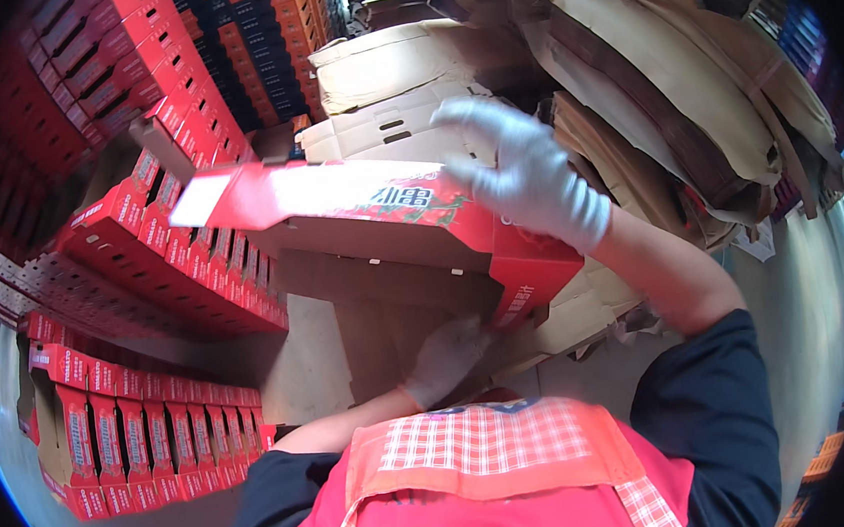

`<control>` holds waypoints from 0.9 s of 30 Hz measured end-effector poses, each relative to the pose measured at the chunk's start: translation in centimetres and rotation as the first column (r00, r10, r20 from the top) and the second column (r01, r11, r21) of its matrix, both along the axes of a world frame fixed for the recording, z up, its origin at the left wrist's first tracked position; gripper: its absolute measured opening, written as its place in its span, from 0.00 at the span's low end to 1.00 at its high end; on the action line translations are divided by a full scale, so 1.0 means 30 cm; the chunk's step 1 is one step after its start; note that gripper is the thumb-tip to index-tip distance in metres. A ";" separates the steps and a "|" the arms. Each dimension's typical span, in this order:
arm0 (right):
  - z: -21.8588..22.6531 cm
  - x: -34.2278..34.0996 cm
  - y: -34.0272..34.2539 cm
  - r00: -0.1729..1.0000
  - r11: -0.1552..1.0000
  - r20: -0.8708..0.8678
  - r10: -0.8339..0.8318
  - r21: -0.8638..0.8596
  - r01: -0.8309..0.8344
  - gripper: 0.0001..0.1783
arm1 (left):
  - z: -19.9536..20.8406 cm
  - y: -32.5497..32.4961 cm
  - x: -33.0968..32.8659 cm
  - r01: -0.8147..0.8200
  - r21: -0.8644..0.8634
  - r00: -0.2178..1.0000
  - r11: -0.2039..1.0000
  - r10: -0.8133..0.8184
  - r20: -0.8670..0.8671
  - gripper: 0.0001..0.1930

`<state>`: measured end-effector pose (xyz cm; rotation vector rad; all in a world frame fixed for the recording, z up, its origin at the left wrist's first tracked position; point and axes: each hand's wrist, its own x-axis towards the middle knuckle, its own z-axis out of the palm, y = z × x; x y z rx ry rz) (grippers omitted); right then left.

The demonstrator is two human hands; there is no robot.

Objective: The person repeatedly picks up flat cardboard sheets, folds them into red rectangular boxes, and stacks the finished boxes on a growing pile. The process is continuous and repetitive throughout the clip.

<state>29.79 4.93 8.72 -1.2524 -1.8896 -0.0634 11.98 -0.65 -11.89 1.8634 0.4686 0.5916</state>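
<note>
A red cardboard carton (533, 266) with a printed picture on its long side is tilted in front of me, its brown inside facing me. My right hand (533, 178), in a pale glove, is at the carton's upper right corner. Its thumb and fingers are spread apart, with the fingertips reaching past the top edge. My left hand (446, 362), also gloved, is low by the carton's bottom right end. That hand is blurred and its fingertips are partly lost against the cardboard, so its grip cannot be made out.
Stacked red cartons (164, 236) rise on the left, with another red stack (156, 437) nearer me. Dark blue and orange cartons (262, 37) stand behind. Flat brown cardboard (414, 58) is piled ahead, and large paper-wrapped bundles (655, 62) lean at the right.
</note>
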 end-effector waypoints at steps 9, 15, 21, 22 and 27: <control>-0.047 0.068 0.073 0.955 0.946 0.027 -0.296 -0.131 0.297 0.25 | 0.590 0.346 0.049 -0.129 0.843 0.864 0.523 0.476 -0.163 0.62; 0.016 0.185 -0.006 0.941 0.946 0.150 -0.302 -0.079 0.316 0.18 | 0.624 0.427 0.087 0.040 0.893 0.862 0.449 0.437 -0.258 0.52; 0.047 0.230 -0.008 0.974 0.924 0.184 -0.130 -0.334 0.186 0.15 | 0.634 0.423 0.052 0.066 0.809 0.919 0.584 0.279 -0.277 0.45; 0.050 0.215 -0.001 0.973 0.938 0.229 -0.038 -0.328 0.114 0.16 | 0.626 0.428 0.045 0.063 0.782 0.930 0.620 0.247 -0.271 0.44; 0.030 0.100 0.091 0.669 0.948 0.729 -0.146 -0.089 0.305 0.16 | 0.590 0.417 0.026 -0.054 0.775 0.967 0.629 0.227 -0.118 0.43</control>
